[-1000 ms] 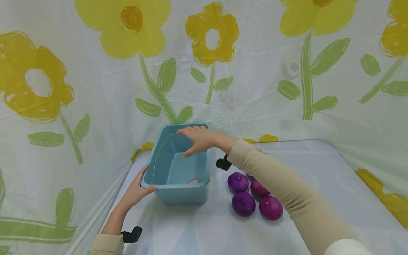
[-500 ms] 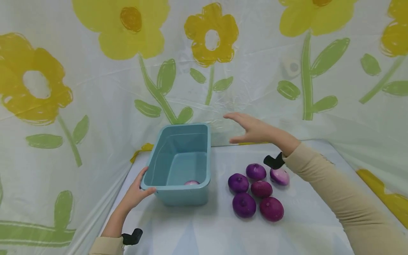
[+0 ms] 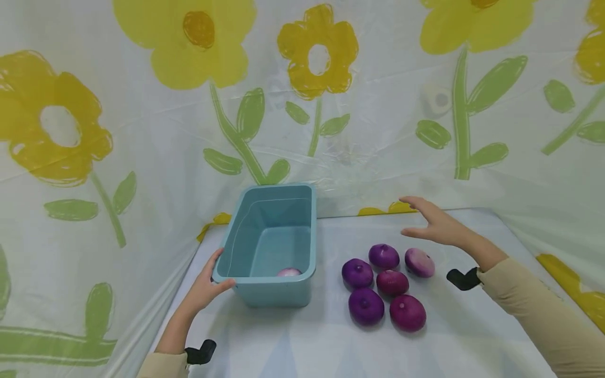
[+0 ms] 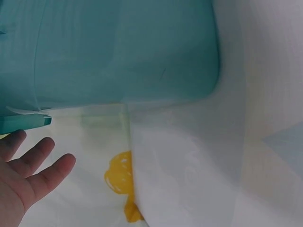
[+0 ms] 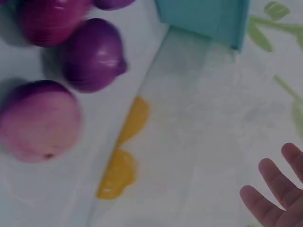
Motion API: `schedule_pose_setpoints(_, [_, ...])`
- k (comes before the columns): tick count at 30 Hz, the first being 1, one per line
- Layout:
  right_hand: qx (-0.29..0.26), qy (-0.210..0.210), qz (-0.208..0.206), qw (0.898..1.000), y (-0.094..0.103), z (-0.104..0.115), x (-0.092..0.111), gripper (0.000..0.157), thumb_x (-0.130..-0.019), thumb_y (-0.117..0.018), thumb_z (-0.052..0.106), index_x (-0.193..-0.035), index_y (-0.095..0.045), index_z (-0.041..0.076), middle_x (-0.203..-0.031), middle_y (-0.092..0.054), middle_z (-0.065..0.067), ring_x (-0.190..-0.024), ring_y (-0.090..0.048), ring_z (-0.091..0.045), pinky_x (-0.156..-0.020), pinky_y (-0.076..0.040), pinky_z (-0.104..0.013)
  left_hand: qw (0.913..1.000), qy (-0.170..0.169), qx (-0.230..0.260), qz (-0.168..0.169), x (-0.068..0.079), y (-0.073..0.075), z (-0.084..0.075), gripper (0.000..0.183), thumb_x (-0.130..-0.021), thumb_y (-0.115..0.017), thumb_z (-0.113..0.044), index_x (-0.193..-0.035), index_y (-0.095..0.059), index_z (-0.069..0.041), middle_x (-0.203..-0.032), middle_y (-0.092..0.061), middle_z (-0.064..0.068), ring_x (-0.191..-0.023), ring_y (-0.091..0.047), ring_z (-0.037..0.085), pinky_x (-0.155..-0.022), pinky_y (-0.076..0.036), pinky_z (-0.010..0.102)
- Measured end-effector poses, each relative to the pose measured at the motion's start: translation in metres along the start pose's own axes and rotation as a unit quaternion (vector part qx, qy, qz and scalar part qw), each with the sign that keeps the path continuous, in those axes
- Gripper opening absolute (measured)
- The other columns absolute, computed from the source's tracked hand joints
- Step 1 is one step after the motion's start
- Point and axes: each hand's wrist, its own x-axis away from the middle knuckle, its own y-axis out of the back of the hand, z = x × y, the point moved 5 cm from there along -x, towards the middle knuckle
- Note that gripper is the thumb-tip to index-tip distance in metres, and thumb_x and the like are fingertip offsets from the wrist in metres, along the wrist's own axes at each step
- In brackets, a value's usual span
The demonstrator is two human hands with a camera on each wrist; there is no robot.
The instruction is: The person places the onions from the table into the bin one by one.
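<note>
My left hand (image 3: 202,291) rests on the near left corner of a teal plastic bin (image 3: 275,280). Its thumb lies along the front rim; in the left wrist view its visible fingers (image 4: 49,177) are straight and spread beside the rim. Inside the bin, a pale purple onion (image 3: 289,272) shows partly behind the front wall. My right hand (image 3: 437,223), nothing in it, hovers with thumb and fingers apart over the table's far right. Just left of and nearer than it lies a pinkish onion (image 3: 419,262), bunched with several darker purple onions (image 3: 366,306) right of the bin.
The table (image 3: 326,346) has a white cover with pale blue shapes. A flower-print curtain (image 3: 373,126) hangs behind and along the sides. Black wrist cameras (image 3: 463,279) are worn on both wrists.
My right hand has moved from over the bin rightward, past the onions, uncovering those at the back. The left hand has stayed at the bin's corner.
</note>
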Motion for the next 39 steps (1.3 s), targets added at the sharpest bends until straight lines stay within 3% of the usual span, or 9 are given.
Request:
schedule_pose_setpoints(7, [-0.053, -0.060, -0.019, 0.997, -0.022, -0.053, 0.024, 0.075, -0.085, -0.064, 0.027, -0.140, -0.023, -0.002, -0.143, -0.025, -0.026, -0.124, -0.032, -0.045, -0.094, -0.028, -0.063, 1.0000, -0.002, 0.001, -0.003, -0.001, 0.001, -0.002, 0.086, -0.081, -0.065, -0.022, -0.146, -0.010, -0.007, -0.144, -0.022, 0.028, -0.124, -0.033, 0.048, -0.090, -0.039, 0.059])
schedule_pose_setpoints(16, [-0.130, -0.116, -0.026, 0.984, -0.053, -0.098, 0.045, 0.076, -0.087, -0.060, 0.025, -0.143, -0.015, -0.002, -0.144, -0.018, -0.030, -0.126, -0.024, -0.049, -0.096, -0.024, -0.064, 1.0000, 0.002, 0.003, -0.001, -0.002, 0.001, -0.003, 0.085, -0.082, -0.065, -0.023, -0.146, -0.011, -0.008, -0.144, -0.021, 0.027, -0.124, -0.033, 0.047, -0.090, -0.039, 0.059])
schedule_pose_setpoints(24, [-0.158, -0.135, -0.024, 0.978, -0.086, -0.117, 0.054, 0.079, -0.084, -0.062, 0.024, -0.141, -0.015, -0.007, -0.142, -0.014, -0.035, -0.127, -0.013, -0.056, -0.095, -0.016, -0.070, 1.0000, 0.002, 0.007, -0.001, -0.001, -0.001, -0.002, 0.085, -0.082, -0.065, -0.023, -0.146, -0.011, -0.009, -0.145, -0.020, 0.027, -0.125, -0.032, 0.047, -0.091, -0.038, 0.059])
schedule_pose_setpoints(30, [-0.164, -0.177, -0.008, 0.971, -0.103, -0.129, 0.057, 0.084, -0.084, -0.063, 0.029, -0.143, -0.012, -0.003, -0.140, -0.015, -0.036, -0.123, -0.025, -0.053, -0.094, -0.029, -0.064, 0.9999, 0.006, 0.008, -0.002, -0.001, -0.002, -0.001, 0.085, -0.081, -0.065, -0.023, -0.146, -0.011, -0.010, -0.145, -0.021, 0.027, -0.125, -0.032, 0.047, -0.092, -0.038, 0.060])
schedule_pose_setpoints(39, [-0.168, -0.210, 0.000, 0.963, -0.114, -0.140, 0.060, 0.085, -0.084, -0.063, 0.032, -0.143, -0.012, -0.002, -0.140, -0.018, -0.034, -0.123, -0.028, -0.049, -0.095, -0.030, -0.063, 0.9999, 0.007, 0.009, -0.002, 0.000, -0.002, 0.000, 0.085, -0.082, -0.065, -0.023, -0.146, -0.011, -0.010, -0.145, -0.020, 0.027, -0.125, -0.032, 0.047, -0.092, -0.037, 0.060])
